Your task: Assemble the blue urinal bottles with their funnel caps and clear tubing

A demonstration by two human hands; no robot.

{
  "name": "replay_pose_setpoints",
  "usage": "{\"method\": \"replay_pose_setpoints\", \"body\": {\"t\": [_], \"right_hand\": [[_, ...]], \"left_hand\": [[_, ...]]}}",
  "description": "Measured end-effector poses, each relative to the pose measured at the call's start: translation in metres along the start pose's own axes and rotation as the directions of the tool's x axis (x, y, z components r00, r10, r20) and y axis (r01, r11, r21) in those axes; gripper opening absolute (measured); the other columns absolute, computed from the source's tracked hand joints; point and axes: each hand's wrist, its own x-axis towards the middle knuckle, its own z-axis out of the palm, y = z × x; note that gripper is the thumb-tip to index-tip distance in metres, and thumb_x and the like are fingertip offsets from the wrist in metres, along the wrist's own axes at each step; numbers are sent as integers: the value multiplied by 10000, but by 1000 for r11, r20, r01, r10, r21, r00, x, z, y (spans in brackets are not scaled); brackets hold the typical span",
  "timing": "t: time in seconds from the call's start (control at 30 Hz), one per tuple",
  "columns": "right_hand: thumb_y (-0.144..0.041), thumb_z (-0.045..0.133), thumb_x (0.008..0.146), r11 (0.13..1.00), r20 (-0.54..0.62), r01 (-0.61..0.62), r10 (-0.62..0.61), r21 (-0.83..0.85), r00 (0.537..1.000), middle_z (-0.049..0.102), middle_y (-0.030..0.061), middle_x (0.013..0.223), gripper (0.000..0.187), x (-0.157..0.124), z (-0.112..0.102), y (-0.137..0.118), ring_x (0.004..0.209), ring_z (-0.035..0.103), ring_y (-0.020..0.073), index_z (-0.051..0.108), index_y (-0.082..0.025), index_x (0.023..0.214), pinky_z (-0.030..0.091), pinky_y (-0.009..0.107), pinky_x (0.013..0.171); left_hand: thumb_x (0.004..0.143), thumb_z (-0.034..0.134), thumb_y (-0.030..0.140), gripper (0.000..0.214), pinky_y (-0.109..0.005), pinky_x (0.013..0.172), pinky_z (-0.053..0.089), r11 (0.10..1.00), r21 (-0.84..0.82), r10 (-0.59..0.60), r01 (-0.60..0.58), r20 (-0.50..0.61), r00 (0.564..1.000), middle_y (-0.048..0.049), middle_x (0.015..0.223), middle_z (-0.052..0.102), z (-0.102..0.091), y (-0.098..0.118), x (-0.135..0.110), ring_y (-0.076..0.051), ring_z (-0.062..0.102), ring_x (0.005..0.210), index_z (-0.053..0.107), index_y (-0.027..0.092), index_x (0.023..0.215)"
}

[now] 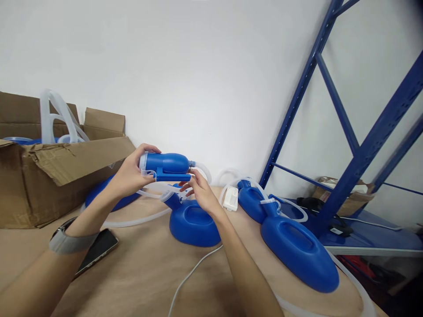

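Note:
Above the table my left hand (134, 171) is closed round the wide, clear-capped end of a blue urinal head (168, 163). The head lies level, with a blue bar along its underside. From its narrow right end a translucent hose (205, 171) curves away, with a small metal clamp at the joint. My right hand (201, 191) has bent fingers at that end, touching the bar and the clamp area; the thumb is partly hidden. Just below stands a blue urinal bottle (194, 226) with a moulded handle.
Two more blue bottles (297, 251) with hoses lie at the right, near a white box (230, 199). An open cardboard box (66, 176) stands left, holding hoses. A phone (97, 251) and a white cable (191, 270) lie in front. Blue shelving (340, 105) rises at right.

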Motion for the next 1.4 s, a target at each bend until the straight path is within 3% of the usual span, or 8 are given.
{"method": "replay_pose_setpoints", "body": {"t": [0.17, 0.3, 0.43, 0.57, 0.73, 0.97, 1.17, 1.4], "right_hand": [[-488, 569, 978, 925, 19, -10, 19, -379, 1000, 724, 70, 1090, 473, -10, -18, -17, 929, 691, 197, 579, -227, 1371, 520, 334, 830], [-538, 526, 1006, 802, 3, -50, 64, -595, 998, 716, 108, 1180, 523, -18, -41, -28, 1041, 673, 245, 594, -212, 1408, 490, 410, 970], [-516, 670, 924, 727, 218, -63, 286, -684, 933, 647, 128, 1401, 634, -18, -65, -13, 1260, 610, 306, 557, -219, 1473, 448, 434, 1089], [-441, 719, 885, 704, 403, -44, 456, -709, 793, 663, 79, 1403, 540, -12, -79, 13, 1277, 611, 298, 645, -227, 1375, 461, 407, 1099], [-467, 690, 907, 649, 309, -94, 479, -755, 821, 706, 97, 1322, 459, -9, -83, 23, 1201, 649, 316, 694, -216, 1291, 500, 411, 1023], [-490, 690, 904, 605, 261, -109, 490, -789, 832, 735, 104, 1211, 430, -9, -81, 25, 1070, 682, 287, 692, -179, 1200, 519, 374, 916], [-430, 701, 892, 633, 342, -25, 450, -774, 825, 742, 66, 1045, 343, -5, -79, 27, 915, 665, 242, 717, -178, 1124, 487, 313, 776], [-481, 792, 787, 649, 432, 42, 455, -760, 778, 542, -35, 668, 345, -8, -89, 18, 636, 482, 142, 729, -148, 854, 370, 272, 591]], "left_hand": [[625, 662, 231, 502, -245, 604, 438, 999, -43, -28, 22, -150, 988, 22, 922, 604, 4, -7, 4, -130, 518, 675, 587, 223, 1121], [542, 811, 288, 568, -254, 615, 509, 964, -252, -176, 83, -374, 911, 4, 979, 611, 5, -11, 10, -147, 582, 741, 579, 219, 1056], [474, 898, 329, 699, -284, 590, 559, 876, -398, -396, 272, -270, 878, 4, 916, 618, -2, -16, 13, -167, 618, 735, 549, 221, 1071], [545, 874, 349, 667, -270, 642, 528, 916, -213, -368, 341, -99, 925, 15, 882, 634, -16, -28, 11, -160, 608, 739, 575, 221, 1127], [675, 694, 320, 532, -294, 771, 516, 991, 85, -113, 99, 186, 976, -12, 1053, 644, -27, -28, 10, -202, 605, 888, 584, 200, 1181], [786, 605, 117, 499, -378, 1048, 489, 952, 123, 156, -281, 596, 788, -88, 1389, 544, 26, -6, -4, -261, 573, 1248, 610, 235, 1271], [784, 539, -58, 566, -407, 867, 585, 725, 385, 247, -571, 628, 738, -94, 1459, 515, 74, 5, -24, -313, 562, 1216, 657, 293, 1212], [977, 526, 103, 425, -497, 933, 596, 555, 471, 465, -686, 508, 725, -137, 1543, 446, 118, -14, -43, -391, 434, 1384, 598, 303, 1344]]}}
